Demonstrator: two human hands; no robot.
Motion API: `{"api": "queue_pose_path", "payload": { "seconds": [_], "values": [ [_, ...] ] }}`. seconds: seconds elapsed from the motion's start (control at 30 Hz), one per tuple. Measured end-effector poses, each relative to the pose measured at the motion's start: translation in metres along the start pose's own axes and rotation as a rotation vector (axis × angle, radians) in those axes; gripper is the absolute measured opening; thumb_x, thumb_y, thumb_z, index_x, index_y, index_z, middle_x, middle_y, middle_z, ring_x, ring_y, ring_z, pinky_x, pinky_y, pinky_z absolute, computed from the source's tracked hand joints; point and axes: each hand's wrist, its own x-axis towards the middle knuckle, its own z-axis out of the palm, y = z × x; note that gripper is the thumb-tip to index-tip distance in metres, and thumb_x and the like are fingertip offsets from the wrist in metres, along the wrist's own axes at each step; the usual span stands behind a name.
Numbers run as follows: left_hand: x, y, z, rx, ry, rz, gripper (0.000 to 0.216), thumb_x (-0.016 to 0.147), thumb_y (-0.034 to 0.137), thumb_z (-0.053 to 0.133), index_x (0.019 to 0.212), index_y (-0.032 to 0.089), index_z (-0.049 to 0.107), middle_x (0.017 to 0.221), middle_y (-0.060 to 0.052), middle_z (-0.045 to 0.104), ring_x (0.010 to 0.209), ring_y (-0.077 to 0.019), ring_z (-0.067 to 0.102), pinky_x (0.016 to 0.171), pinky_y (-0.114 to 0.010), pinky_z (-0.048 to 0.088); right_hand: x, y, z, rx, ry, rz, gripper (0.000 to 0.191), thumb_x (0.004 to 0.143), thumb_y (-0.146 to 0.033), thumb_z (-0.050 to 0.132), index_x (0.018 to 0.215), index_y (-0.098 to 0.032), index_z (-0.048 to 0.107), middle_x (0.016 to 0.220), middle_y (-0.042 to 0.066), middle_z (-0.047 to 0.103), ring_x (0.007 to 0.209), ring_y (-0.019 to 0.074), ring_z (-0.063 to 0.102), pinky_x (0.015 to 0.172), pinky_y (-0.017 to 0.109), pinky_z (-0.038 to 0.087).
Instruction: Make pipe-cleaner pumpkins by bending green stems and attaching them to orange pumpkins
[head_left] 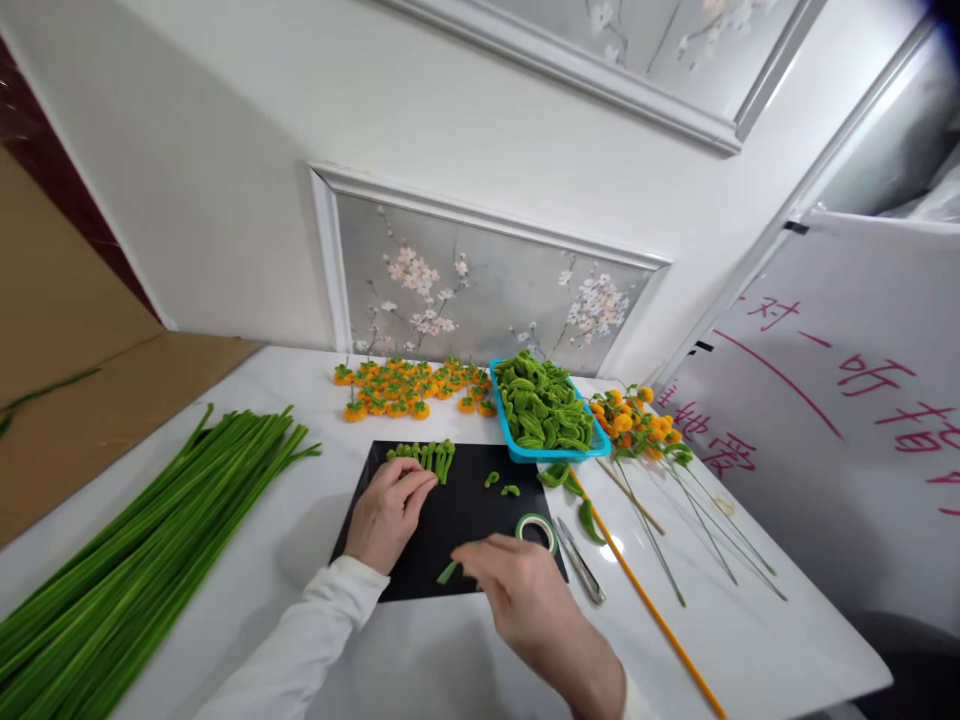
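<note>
My left hand (391,512) is over the left part of a black mat (480,520), thumb and fingers pinched together. Its fingertips are at the lower ends of a row of short green fuzzy stems (431,457) with curled tops; what is in the pinch is hidden. Lower right, my right hand (517,590) is closed, with a short flat green strip (448,572) sticking out at its fingertips. Two small curled green pieces (511,491) lie on the mat between the hands. A roll of green tape (537,532) rests at the mat's right edge, beside metal tweezers (581,562).
A blue basket (559,455) heaped with green fuzzy leaves stands behind the mat. Orange flower pieces (394,388) lie at the back. Long green stems (165,540) are bundled left. Right are an orange stick (652,600) and orange flowers (634,420) on thin stems.
</note>
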Motion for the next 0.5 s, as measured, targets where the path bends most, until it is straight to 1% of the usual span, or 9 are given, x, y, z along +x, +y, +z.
{"api": "queue_pose_path", "payload": {
  "seconds": [0.07,0.13,0.17,0.23,0.3,0.4,0.5],
  "values": [
    [0.001,0.009,0.002,-0.089,-0.057,0.024,0.029,0.093,0.032,0.043,0.092,0.015,0.067,0.095,-0.007,0.058,0.089,-0.0137,0.056,0.083,-0.024,0.044,-0.029,0.002,-0.003,0.077,-0.02,0.037,0.052,0.076,0.001,0.036,0.109,-0.029,0.062,0.086,-0.003,0.059,0.073,0.006,0.052,0.066,0.014,0.038],
    [0.004,0.017,0.004,-0.16,-0.136,0.038,0.029,0.093,0.033,0.043,0.094,0.015,0.066,0.097,-0.007,0.059,0.085,-0.0124,0.057,0.079,-0.023,0.045,-0.054,0.007,-0.004,0.128,-0.013,0.085,0.064,0.065,0.005,0.033,0.111,-0.03,0.061,0.087,-0.003,0.058,0.068,0.0047,0.051,0.065,0.013,0.038],
    [0.006,0.02,0.005,-0.181,-0.165,0.041,0.029,0.093,0.033,0.043,0.096,0.015,0.066,0.099,-0.007,0.059,0.084,-0.0122,0.058,0.078,-0.022,0.046,-0.063,0.009,-0.004,0.148,-0.006,0.109,0.069,0.061,0.005,0.031,0.113,-0.029,0.06,0.089,-0.003,0.058,0.067,0.0042,0.051,0.065,0.012,0.038],
    [0.013,0.028,0.005,-0.194,-0.178,0.054,0.029,0.092,0.032,0.045,0.099,0.015,0.066,0.103,-0.007,0.059,0.085,-0.0126,0.059,0.076,-0.022,0.046,-0.076,0.014,-0.005,0.157,0.01,0.154,0.073,0.058,0.005,0.029,0.115,-0.028,0.06,0.091,-0.002,0.057,0.067,0.0036,0.051,0.065,0.011,0.039],
    [0.021,0.036,0.002,-0.18,-0.159,0.073,0.028,0.091,0.031,0.046,0.1,0.015,0.067,0.105,-0.007,0.06,0.088,-0.0135,0.06,0.076,-0.022,0.047,-0.085,0.016,-0.009,0.12,0.02,0.183,0.073,0.058,0.005,0.028,0.115,-0.027,0.06,0.095,0.0,0.057,0.068,0.0037,0.052,0.066,0.012,0.04],
    [0.026,0.051,-0.008,-0.166,-0.15,0.112,0.024,0.089,0.028,0.047,0.091,0.016,0.067,0.101,-0.006,0.062,0.088,-0.0137,0.059,0.079,-0.022,0.046,-0.094,0.019,-0.017,0.038,0.059,0.188,0.07,0.062,0.004,0.029,0.118,-0.026,0.059,0.097,0.001,0.058,0.069,0.0048,0.053,0.067,0.013,0.042],
    [0.013,0.068,-0.021,-0.203,-0.151,0.1,0.021,0.089,0.028,0.049,0.083,0.015,0.065,0.094,-0.004,0.063,0.085,-0.0124,0.059,0.081,-0.021,0.045,-0.103,0.024,-0.02,-0.027,0.141,0.158,0.062,0.071,0.001,0.031,0.119,-0.025,0.058,0.089,0.0,0.059,0.066,0.0057,0.054,0.063,0.014,0.04]
  ]
}}
